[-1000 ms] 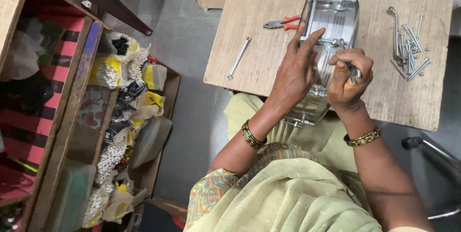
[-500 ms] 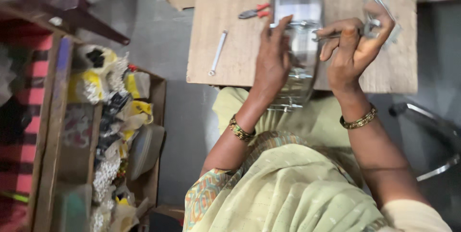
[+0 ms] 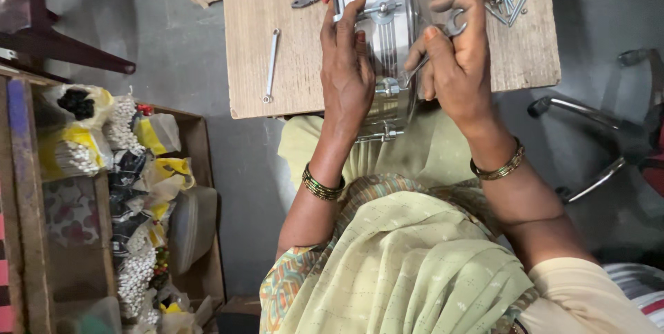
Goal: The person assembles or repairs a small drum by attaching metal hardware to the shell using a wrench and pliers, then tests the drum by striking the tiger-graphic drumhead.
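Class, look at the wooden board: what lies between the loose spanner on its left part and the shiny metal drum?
In the head view, only the left hand lies between the spanner and the drum, its fingers resting on the drum; otherwise bare board.

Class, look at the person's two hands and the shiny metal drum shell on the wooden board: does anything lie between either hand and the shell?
Nothing visible does. The left hand rests flat on the shiny metal drum shell. The right hand holds a small silver spanner, its lower end at a fitting on the shell.
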